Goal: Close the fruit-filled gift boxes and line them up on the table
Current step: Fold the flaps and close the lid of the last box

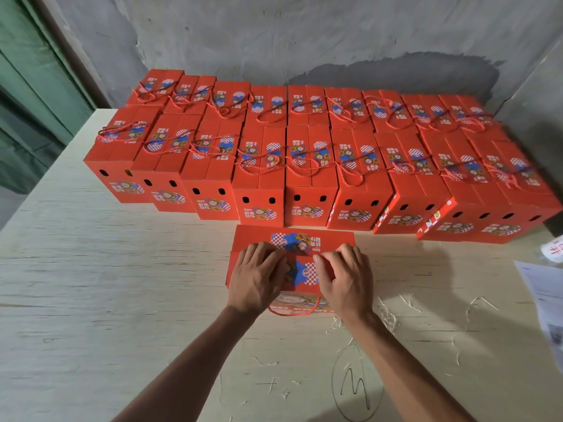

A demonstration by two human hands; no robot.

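Gift box lying crosswise, left hand, right hand pressing flaps

Red boxes; blue-checked labels; pale table

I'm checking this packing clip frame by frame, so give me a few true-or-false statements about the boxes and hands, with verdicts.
1. Both hands rest on top of the near red box. True: the left hand and right hand lie on its flaps.
2. The finished boxes stand in one row. False: two rows, one behind the other.
3. A rope handle hangs on the near box's front. True.
4. The table is bare metal. False: pale wood grain.
5. Papers lie at the right edge. True.
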